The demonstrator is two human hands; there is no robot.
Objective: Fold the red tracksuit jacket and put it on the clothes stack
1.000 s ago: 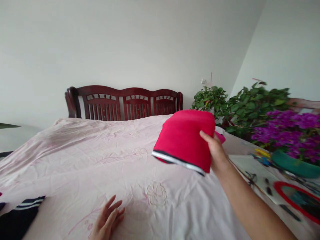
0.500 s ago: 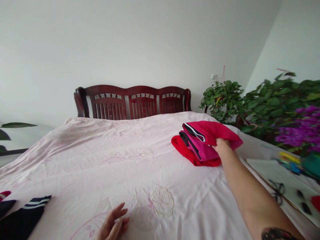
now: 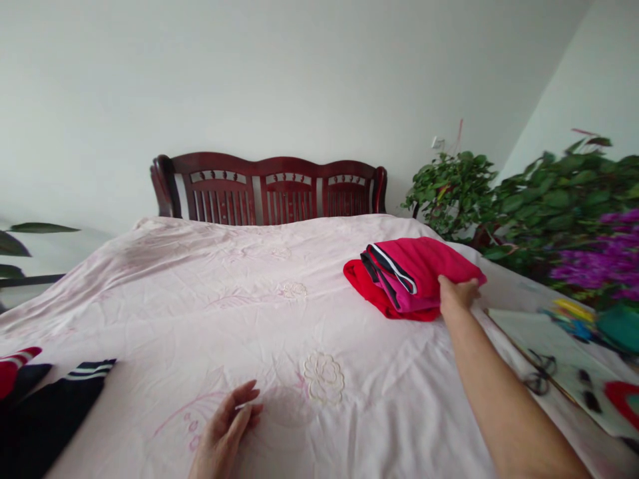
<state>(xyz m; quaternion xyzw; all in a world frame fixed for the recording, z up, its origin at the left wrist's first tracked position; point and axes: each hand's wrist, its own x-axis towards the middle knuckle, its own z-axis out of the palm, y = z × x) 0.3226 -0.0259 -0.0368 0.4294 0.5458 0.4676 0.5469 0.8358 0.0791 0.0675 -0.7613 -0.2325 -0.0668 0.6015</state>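
Note:
A stack of folded clothes lies on the bed, a pinkish-red garment point(image 3: 424, 259) with a white-edged dark trim on top. Under it are a magenta garment point(image 3: 407, 301) and a bright red one point(image 3: 367, 293). My right hand point(image 3: 458, 291) touches the near right edge of the top garment, thumb and fingers apart; the fingertips are partly hidden. Nothing is in my left hand point(image 3: 232, 419), which rests over the sheet at the front with its fingers loosely apart and slightly curled.
Dark clothing with white stripes point(image 3: 64, 406) and a red striped piece point(image 3: 17, 366) lie at the left. Eyeglasses point(image 3: 542, 372) and small items rest on a pale surface at the right. Potted plants point(image 3: 449, 193) and purple flowers point(image 3: 599, 259) stand beyond. A wooden headboard point(image 3: 269, 189) backs the bed.
My right hand has shifted right along the top garment, its thumb and fingers now wider apart. That garment lies flatter on the stack. The view has tilted down slightly; my left hand stays nearly still.

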